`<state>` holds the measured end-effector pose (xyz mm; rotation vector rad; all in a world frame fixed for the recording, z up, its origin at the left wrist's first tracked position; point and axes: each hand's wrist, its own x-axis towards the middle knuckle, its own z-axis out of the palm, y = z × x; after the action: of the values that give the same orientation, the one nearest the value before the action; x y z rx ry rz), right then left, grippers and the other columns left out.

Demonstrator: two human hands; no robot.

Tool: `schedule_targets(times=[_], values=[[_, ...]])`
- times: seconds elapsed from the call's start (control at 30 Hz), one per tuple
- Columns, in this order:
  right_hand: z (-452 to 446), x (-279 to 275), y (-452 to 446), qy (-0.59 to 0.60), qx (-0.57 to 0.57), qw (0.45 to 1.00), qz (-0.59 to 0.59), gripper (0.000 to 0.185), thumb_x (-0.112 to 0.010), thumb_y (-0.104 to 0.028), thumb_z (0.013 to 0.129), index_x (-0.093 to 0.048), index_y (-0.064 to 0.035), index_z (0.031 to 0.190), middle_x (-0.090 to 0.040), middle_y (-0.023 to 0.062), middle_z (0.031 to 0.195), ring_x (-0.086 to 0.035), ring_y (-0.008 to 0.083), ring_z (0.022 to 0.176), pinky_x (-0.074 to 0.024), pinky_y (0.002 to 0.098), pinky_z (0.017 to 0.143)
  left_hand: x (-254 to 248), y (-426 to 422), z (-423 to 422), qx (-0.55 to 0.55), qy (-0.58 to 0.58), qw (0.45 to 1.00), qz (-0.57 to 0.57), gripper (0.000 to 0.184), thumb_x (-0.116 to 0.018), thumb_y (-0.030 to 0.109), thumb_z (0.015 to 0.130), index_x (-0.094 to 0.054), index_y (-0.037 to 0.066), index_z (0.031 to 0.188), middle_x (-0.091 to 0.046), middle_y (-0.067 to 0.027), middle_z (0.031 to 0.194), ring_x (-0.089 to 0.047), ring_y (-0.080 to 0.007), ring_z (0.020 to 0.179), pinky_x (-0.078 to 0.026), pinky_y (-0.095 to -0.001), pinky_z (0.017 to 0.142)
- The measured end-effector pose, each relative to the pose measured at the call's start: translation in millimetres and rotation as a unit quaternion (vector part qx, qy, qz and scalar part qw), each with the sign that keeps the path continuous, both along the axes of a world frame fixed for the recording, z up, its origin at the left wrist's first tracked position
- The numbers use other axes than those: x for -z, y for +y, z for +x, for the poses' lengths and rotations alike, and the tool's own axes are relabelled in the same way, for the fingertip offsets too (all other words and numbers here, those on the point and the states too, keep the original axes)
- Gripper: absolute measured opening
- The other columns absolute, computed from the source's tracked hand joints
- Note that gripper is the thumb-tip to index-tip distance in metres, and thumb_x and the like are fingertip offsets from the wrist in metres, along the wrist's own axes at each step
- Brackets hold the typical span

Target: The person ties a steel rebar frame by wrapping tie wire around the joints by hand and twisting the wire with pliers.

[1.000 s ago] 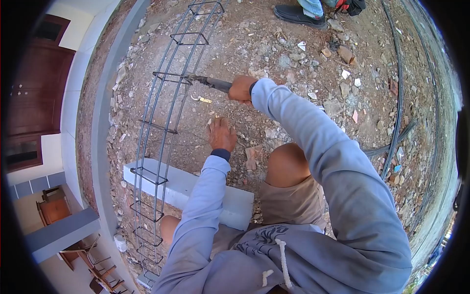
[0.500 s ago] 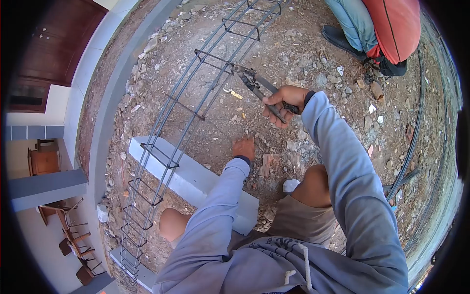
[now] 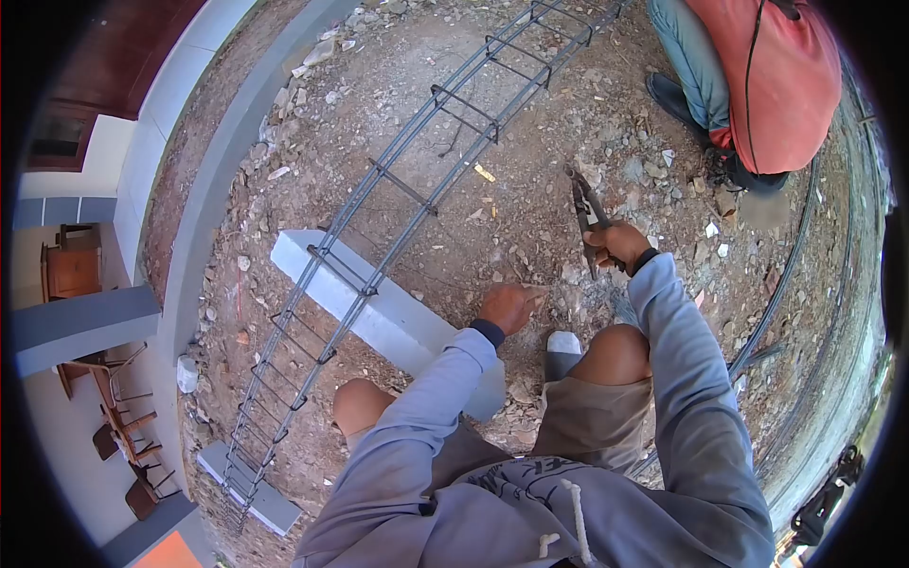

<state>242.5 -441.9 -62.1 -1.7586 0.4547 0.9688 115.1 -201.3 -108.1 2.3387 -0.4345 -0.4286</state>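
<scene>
My right hand (image 3: 620,246) is wrapped round the handles of dark long-handled pliers (image 3: 585,206), whose jaws point up and away from the rebar cage. Lower and to the left, my left hand (image 3: 509,308) is over the dirt with a finger stretched out to the right and nothing visible in it. A long rebar cage (image 3: 417,194) with square wire stirrups runs diagonally on the left, apart from both hands. Beneath its lower part lies a pale grey block (image 3: 379,322), close to my left wrist.
A crouching person in a red top (image 3: 781,85) is at the upper right. A second block (image 3: 248,488) supports the cage's lower end. Thin dark rods (image 3: 791,275) lie on the right. Rubble covers the ground, and a low grey kerb (image 3: 204,180) curves along the left.
My right hand has drawn the pliers away from the cage to the right. My left hand has lifted and turned rightward. The view has shifted, showing more of the person in red.
</scene>
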Motion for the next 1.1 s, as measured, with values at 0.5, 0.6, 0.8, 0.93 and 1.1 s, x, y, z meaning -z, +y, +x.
schedule_targets(times=[0.5, 0.6, 0.8, 0.93, 1.1], values=[[-131, -423, 60, -0.091, 0.106, 0.978, 0.155, 0.026, -0.063, -0.018, 0.083, -0.061, 0.0032, 0.098, -0.063, 0.0062, 0.085, -0.057, 0.014, 0.077, -0.0451, 0.0305, 0.069, -356, 32, -33, -0.261, 0.067, 0.93, -0.249, 0.027, -0.058, 0.024, 0.091, -0.065, 0.004, 0.107, -0.067, -0.0119, 0.092, -0.064, -0.0233, 0.086, -0.049, -0.0334, 0.076], [-162, -473, 73, -0.104, 0.007, 0.984, 0.145, 0.027, -0.063, -0.018, 0.084, -0.062, 0.0027, 0.101, -0.063, 0.0076, 0.086, -0.058, 0.0155, 0.079, -0.0454, 0.0317, 0.07, -441, 68, -41, -0.414, 0.114, 0.824, -0.37, 0.027, -0.054, 0.024, 0.095, -0.065, 0.004, 0.11, -0.065, -0.0042, 0.086, -0.059, -0.0107, 0.081, -0.048, -0.0261, 0.073], [-162, -513, 112, -0.089, -0.292, 0.95, 0.067, 0.04, -0.065, -0.033, 0.08, -0.062, 0.0029, 0.095, -0.061, 0.0149, 0.073, -0.059, 0.0229, 0.071, -0.0457, 0.0359, 0.067, -528, 145, -94, -0.595, -0.018, 0.677, -0.433, 0.033, -0.05, 0.031, 0.096, -0.062, 0.005, 0.113, -0.062, -0.0034, 0.081, -0.058, -0.0105, 0.075, -0.049, -0.0255, 0.067], [-143, -526, 170, -0.155, -0.414, 0.897, 0.024, 0.037, -0.065, -0.03, 0.078, -0.062, 0.003, 0.095, -0.065, 0.0198, 0.08, -0.062, 0.0311, 0.075, -0.0472, 0.0382, 0.069, -554, 172, -154, -0.694, -0.029, 0.523, -0.494, 0.036, -0.052, 0.034, 0.095, -0.06, 0.005, 0.115, -0.061, -0.0034, 0.08, -0.061, -0.0141, 0.075, -0.053, -0.0297, 0.07], [-145, -540, 254, -0.165, -0.386, 0.907, 0.041, 0.034, -0.067, -0.026, 0.078, -0.062, 0.0025, 0.095, -0.065, 0.0179, 0.08, -0.062, 0.0291, 0.075, -0.0473, 0.036, 0.071, -527, 218, -211, -0.735, -0.029, 0.435, -0.519, 0.04, -0.052, 0.041, 0.094, -0.057, 0.009, 0.117, -0.061, -0.0026, 0.079, -0.062, -0.0151, 0.073, -0.052, -0.03, 0.068]])
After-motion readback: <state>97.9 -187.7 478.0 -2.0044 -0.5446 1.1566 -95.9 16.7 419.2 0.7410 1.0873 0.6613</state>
